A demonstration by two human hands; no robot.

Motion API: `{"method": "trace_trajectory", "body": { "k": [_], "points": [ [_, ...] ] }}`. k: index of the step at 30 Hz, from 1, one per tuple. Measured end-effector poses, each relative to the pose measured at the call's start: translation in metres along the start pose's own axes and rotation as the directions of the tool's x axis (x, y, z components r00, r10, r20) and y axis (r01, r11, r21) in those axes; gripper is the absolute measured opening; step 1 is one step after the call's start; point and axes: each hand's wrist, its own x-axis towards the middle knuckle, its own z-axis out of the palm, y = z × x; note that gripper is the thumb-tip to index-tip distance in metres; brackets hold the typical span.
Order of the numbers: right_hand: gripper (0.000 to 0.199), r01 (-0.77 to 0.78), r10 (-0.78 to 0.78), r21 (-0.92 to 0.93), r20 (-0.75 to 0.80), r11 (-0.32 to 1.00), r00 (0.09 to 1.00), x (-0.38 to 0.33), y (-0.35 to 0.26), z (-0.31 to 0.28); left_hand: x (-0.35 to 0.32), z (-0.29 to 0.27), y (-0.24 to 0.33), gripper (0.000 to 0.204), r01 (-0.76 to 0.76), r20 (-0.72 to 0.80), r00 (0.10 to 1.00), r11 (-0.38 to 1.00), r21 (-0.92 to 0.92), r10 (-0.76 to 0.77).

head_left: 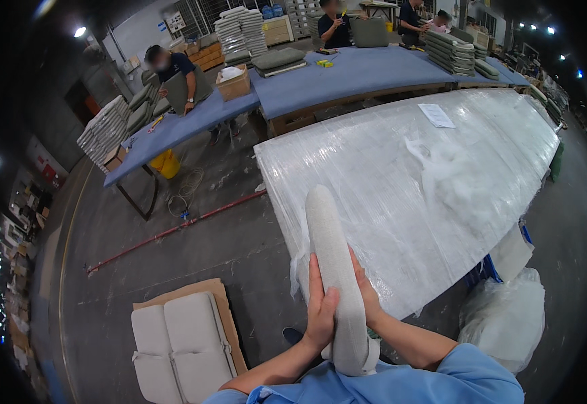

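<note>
Cushion [339, 276] gripped on edge: I see left hand [322, 308] and right hand [367, 291] pressing opposite faces, fingers extended forward.

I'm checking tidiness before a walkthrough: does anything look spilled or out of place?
Yes: loose white fluff, perhaps stuffing, lies in a ragged clump on the plastic-covered surface, odd because the rest is fairly smooth. The pale cushion between the left hand and right hand shows no obvious damage.
</note>
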Motion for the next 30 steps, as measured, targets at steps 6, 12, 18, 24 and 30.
{"method": "trace_trajectory", "body": {
  "k": [6, 12, 18, 24, 30],
  "points": [
    [0.071, -0.053, 0.047, -0.125, -0.050, 0.991, 0.998, 0.003, -0.020, -0.012, -0.002, 0.018, 0.008, 0.081, 0.163, -0.042, 0.985, 0.981, -0.106, -0.168],
    [0.073, -0.047, 0.045, -0.189, -0.015, 0.981, 0.999, -0.006, -0.052, 0.004, -0.035, 0.017, -0.011, 0.078, -0.041, -0.014, 0.999, 0.981, 0.188, 0.044],
    [0.073, 0.049, -0.057, -0.308, -0.020, 0.950, 0.998, -0.014, -0.045, 0.011, -0.046, 0.025, -0.001, 0.080, -0.128, 0.045, 0.992, 0.918, 0.374, 0.120],
    [0.069, 0.115, -0.133, -0.337, -0.029, 0.934, 0.991, -0.012, -0.002, 0.001, -0.052, 0.007, 0.001, 0.087, -0.156, 0.095, 0.987, 0.915, 0.371, 0.129],
    [0.065, -0.090, 0.063, -0.404, -0.080, 0.910, 0.995, -0.026, 0.025, -0.010, -0.059, -0.006, 0.001, 0.089, 0.040, 0.065, 0.997, 0.999, 0.027, -0.041]
  ]
}}
